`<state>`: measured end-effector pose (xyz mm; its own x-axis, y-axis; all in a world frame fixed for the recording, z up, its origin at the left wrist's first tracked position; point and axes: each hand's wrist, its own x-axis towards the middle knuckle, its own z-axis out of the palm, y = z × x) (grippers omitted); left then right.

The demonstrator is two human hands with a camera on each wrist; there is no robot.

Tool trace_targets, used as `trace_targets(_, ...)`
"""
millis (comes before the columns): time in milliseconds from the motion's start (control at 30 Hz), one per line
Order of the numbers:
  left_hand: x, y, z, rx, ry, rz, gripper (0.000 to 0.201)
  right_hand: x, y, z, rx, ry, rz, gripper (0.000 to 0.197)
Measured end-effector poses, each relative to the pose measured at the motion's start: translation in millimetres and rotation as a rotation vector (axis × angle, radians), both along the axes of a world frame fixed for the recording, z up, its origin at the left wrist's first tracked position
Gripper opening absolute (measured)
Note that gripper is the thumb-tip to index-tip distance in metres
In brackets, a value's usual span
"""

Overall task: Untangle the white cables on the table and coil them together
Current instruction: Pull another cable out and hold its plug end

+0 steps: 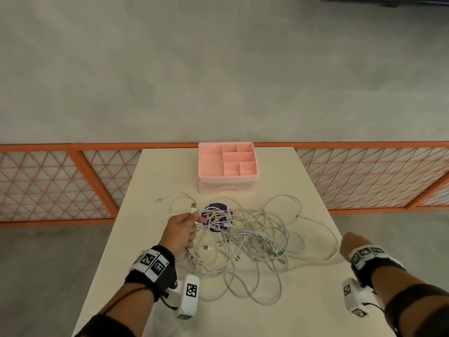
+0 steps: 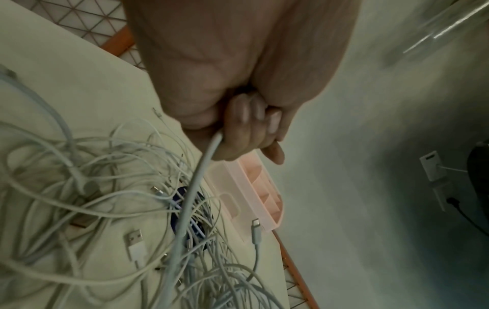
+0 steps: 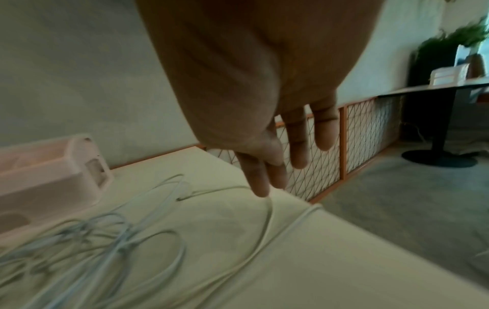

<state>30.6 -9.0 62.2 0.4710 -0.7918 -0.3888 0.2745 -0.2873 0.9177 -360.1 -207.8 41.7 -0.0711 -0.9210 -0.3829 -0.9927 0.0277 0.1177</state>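
White cables [image 1: 245,242], thin, round and smooth, lie as one loose tangle at table [image 1: 150,190] centre, loops spilling toward 3 and 6 o'clock. Pink plastic organiser [image 1: 227,164], rectangular and compartmented, stands at 12 o'clock. Left hand [image 1: 181,231] fists one cable [image 2: 195,184], plug upward. Right hand [image 3: 267,117] hangs at 3 o'clock, fingers straight, holding nothing.

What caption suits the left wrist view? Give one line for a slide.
Left hand grips one white cable rising from the tangle beside a pink organizer.
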Motion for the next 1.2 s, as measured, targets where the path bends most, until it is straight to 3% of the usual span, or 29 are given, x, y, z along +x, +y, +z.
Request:
trace_targets(167, -2.9, 1.3, -4.5, 0.062, 0.042, -0.026, 0.029, 74.1, 31.7, 5.1, 0.101, -0.463, 0.255, 0.019)
trace_targets(267, -7.5, 4.4, -9.7, 0.092, 0.028, -0.059, 0.028, 129.2, 69.7, 5.8, 0.274, -0.588, 0.450, 0.024)
trace_targets(400, -8.9, 10.9, -12.0, 0.104, 0.023, -0.073, 0.028, 167.1, 97.4, -28.0, 0.345, -0.439, 0.574, 0.030)
trace_targets(567, -4.5, 20.0, -10.1, 0.085, 0.035, -0.041, 0.027, 180.7, 114.5, -55.3, 0.263, -0.305, 0.550, 0.014)
trace_targets(700, -1.8, 25.1, -11.3, 0.090, 0.042, -0.020, 0.027, 182.4, 121.6, -66.0, 0.313, -0.415, 0.519, 0.016)
trace_targets(800, -2.7, 24.9, -13.5, 0.114, 0.029, -0.024, 0.027, 189.3, 121.7, -67.7, 0.269, -0.513, 0.468, 0.028)
trace_targets(900, -7.1, 22.4, -13.9, 0.118, 0.011, -0.048, 0.027, 202.2, 125.1, -71.6, 0.232, -0.434, 0.415, 0.021)
trace_targets(1200, -9.7, 5.8, -4.3, 0.092, -0.047, -0.085, 0.028, 217.1, 125.2, -72.1, 0.180, -0.284, 0.348, 0.035)
